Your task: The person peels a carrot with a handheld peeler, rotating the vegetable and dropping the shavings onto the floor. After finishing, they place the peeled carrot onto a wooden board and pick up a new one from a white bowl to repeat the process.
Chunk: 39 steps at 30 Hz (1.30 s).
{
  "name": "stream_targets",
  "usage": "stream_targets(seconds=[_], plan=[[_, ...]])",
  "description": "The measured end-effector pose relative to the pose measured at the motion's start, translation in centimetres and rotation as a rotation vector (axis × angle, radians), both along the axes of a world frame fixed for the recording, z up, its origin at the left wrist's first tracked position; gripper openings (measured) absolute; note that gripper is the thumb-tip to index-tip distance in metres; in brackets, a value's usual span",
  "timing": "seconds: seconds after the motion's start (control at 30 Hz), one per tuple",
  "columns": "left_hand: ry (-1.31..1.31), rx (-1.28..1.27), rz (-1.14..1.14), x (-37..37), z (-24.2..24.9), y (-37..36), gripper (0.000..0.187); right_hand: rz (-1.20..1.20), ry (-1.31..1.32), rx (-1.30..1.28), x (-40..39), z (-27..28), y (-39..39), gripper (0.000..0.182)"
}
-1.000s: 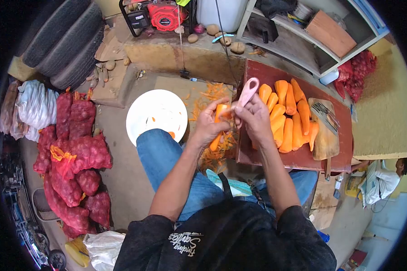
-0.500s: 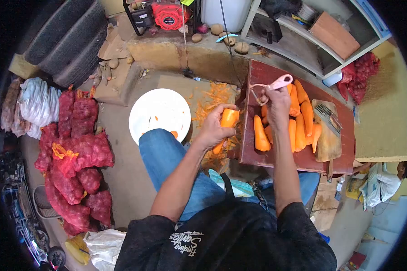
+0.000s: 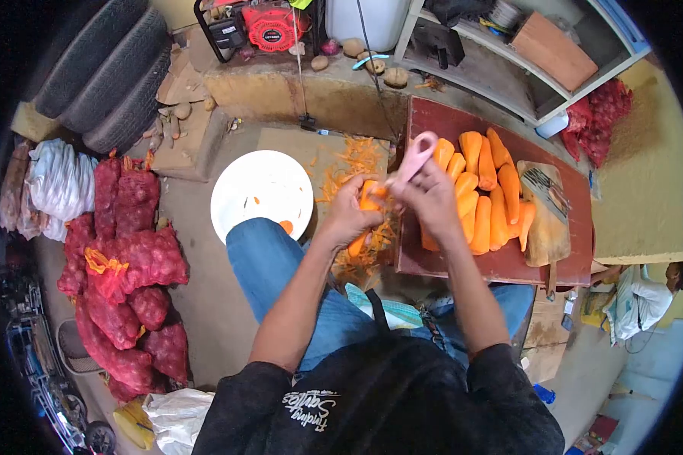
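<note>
My left hand point(image 3: 347, 215) is wrapped round an orange carrot point(image 3: 358, 244), whose lower end sticks out below the fingers. My right hand point(image 3: 431, 199) grips a pink peeler point(image 3: 416, 158) by its handle, and the peeler's head lies at the carrot's upper end. Several peeled carrots point(image 3: 499, 220) rest on the red table point(image 3: 432, 121) to the right. Beside them lie a wooden board point(image 3: 546, 239) and, on it, some thin metal tools point(image 3: 546, 189). Orange peelings point(image 3: 357, 159) cover cardboard on the floor beyond my left hand.
A white basin point(image 3: 262, 182) with small orange pieces stands left of the peelings, by my knee. Red mesh sacks point(image 3: 133, 258) are piled at the left, below stacked tyres point(image 3: 114, 68). A metal shelf point(image 3: 478, 83) stands behind the table. Another person point(image 3: 645, 299) is at the far right.
My right hand has moved left and down from above the carrots, bringing the peeler to the carrot in my left hand. The whole view has shifted slightly.
</note>
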State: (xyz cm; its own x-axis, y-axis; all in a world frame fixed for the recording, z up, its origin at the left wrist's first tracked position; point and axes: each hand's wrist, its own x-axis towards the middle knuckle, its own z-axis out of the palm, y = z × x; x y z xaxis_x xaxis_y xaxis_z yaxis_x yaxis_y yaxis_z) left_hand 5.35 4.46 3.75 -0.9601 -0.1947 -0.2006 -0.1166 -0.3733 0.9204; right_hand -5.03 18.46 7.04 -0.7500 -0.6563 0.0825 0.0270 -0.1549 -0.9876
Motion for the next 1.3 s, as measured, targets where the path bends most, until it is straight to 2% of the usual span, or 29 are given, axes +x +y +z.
stream_targets(seconds=[0.07,0.17,0.37,0.47,0.5,0.53,0.6,0.67,0.73,0.77,0.9,1.0,1.03,1.17,1.3], plan=[[0.031,0.028,0.008,-0.3,-0.6,0.2,0.059,0.031,-0.043,0.028,0.3,-0.5,-0.3,0.035],[-0.028,-0.027,-0.001,-0.1,-0.5,-0.1,0.058,-0.011,-0.087,-0.067,-2.7,-2.3,-0.2,0.024],[0.011,-0.061,0.040,-0.2,-0.6,-0.5,0.057,-0.101,-0.135,-0.110,-2.0,-1.7,-1.5,0.018],[-0.016,-0.051,-0.017,0.0,-0.7,-0.6,0.060,-0.217,-0.077,-0.119,-4.7,-3.4,-0.9,0.014],[-0.026,-0.039,-0.054,0.5,-0.5,-0.7,0.060,-0.234,-0.144,-0.241,-6.5,-3.4,-0.2,0.011],[-0.035,-0.029,-0.090,0.7,-0.4,-0.9,0.060,-0.276,-0.138,-0.268,-7.1,-2.6,0.0,0.011],[-0.051,-0.064,-0.030,0.3,-0.7,-1.1,0.061,-0.236,0.024,-0.065,-6.7,-1.0,0.5,0.015],[-0.042,-0.029,0.019,0.1,-1.1,-0.7,0.061,-0.115,0.020,0.103,-3.8,1.0,-0.4,0.020],[0.009,0.051,0.071,-0.3,-1.2,-1.0,0.062,-0.028,0.005,-0.002,-2.0,-0.1,-1.0,0.024],[0.013,-0.030,0.082,-0.4,-1.3,-1.1,0.061,-0.026,-0.060,-0.032,-1.3,-0.8,-1.1,0.023],[-0.040,0.018,0.001,0.8,0.0,-1.6,0.058,0.027,-0.156,-0.081,-0.8,-1.6,-1.0,0.020],[-0.059,0.144,0.010,1.2,0.8,-1.5,0.060,-0.208,-0.069,-0.142,-4.0,-2.9,-1.7,0.019],[-0.054,0.170,0.016,1.2,1.0,-1.6,0.059,-0.192,-0.126,-0.220,-4.4,-2.7,-1.7,0.019],[0.014,0.204,0.030,0.3,0.0,-1.7,0.056,-0.001,-0.139,-0.083,-0.6,0.1,-1.5,0.020],[-0.030,0.350,-0.019,0.8,0.5,-1.6,0.053,-0.012,-0.206,-0.216,-2.4,-2.5,-1.8,0.022]])
